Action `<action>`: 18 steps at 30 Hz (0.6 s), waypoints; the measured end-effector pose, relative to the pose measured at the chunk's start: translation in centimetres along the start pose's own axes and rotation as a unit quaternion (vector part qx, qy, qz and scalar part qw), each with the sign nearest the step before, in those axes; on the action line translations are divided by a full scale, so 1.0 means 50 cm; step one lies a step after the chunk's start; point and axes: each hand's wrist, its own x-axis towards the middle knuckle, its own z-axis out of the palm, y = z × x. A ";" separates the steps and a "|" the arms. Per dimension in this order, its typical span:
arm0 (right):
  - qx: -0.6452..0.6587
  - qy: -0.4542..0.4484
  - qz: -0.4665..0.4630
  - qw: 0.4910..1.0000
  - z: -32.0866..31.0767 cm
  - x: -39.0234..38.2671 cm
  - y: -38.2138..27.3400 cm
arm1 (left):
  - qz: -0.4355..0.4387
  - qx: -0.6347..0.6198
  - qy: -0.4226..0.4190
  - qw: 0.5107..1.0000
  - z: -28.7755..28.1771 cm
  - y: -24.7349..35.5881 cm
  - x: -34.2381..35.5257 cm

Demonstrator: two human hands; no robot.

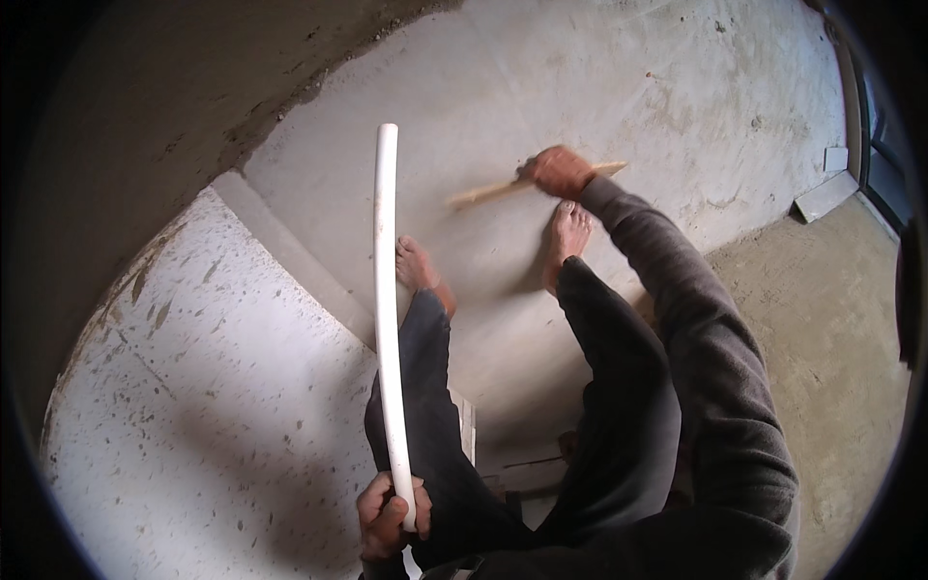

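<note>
My left hand [391, 505], low in the view, is closed round the bottom end of a long white pipe [386, 290]. The pipe rises past my left leg, slightly curved, and its far end is free. Stretched out ahead, my right hand [561, 172] grips a narrow, pale wooden tool, apparently a float [483, 193], seen nearly edge-on. Motion blurs this hand and the tool, so its handle is hard to make out. The float is at the grey, smooth cement surface [580, 87], just beyond my right foot [568, 232].
My bare left foot [420, 271] rests on the grey surface. A white speckled panel [242, 387] lies at the left, beside a raised strip [290, 261]. Two pale tile pieces [825, 198] stand near a dark frame [884, 159] at the far right. Brownish ground [822, 319] spreads below them.
</note>
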 end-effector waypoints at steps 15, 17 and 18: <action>-0.076 0.012 0.113 0.991 -0.031 -0.154 0.096 | 0.089 0.002 0.003 0.996 -0.003 -0.055 -0.001; -0.048 0.075 0.158 0.984 -0.043 -0.147 0.078 | 0.090 0.012 0.017 0.996 -0.003 -0.047 -0.005; -0.051 0.134 0.191 0.971 -0.043 -0.167 0.089 | 0.088 0.022 0.022 0.996 0.009 -0.039 -0.003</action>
